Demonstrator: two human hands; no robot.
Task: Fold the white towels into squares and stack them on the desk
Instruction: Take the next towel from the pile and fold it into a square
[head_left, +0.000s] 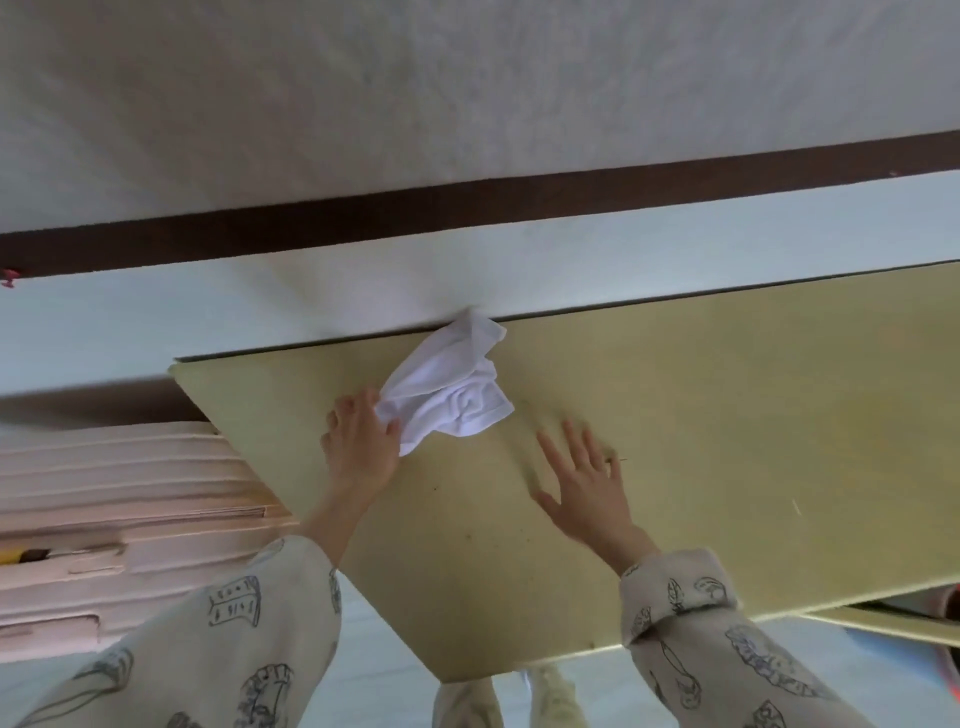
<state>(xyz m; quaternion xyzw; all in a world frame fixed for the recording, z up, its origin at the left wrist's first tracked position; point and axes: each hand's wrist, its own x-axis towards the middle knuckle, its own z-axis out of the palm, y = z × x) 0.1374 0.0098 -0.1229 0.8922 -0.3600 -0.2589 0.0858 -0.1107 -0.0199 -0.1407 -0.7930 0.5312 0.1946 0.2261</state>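
Observation:
One crumpled white towel (452, 384) lies near the back edge of the yellowish desk (701, 415), touching the wall. My left hand (361, 447) grips the towel's near-left corner, fingers curled into the cloth. My right hand (582, 478) hovers flat with fingers spread over the bare desk top, a little to the right of and nearer than the towel, holding nothing. No folded stack is in view.
A white wall with a dark brown band (467, 202) runs behind the desk. A pink ridged cabinet or mattress (119, 499) stands to the left, close to the desk's left corner. Pale floor and my feet (519, 696) show below the front edge.

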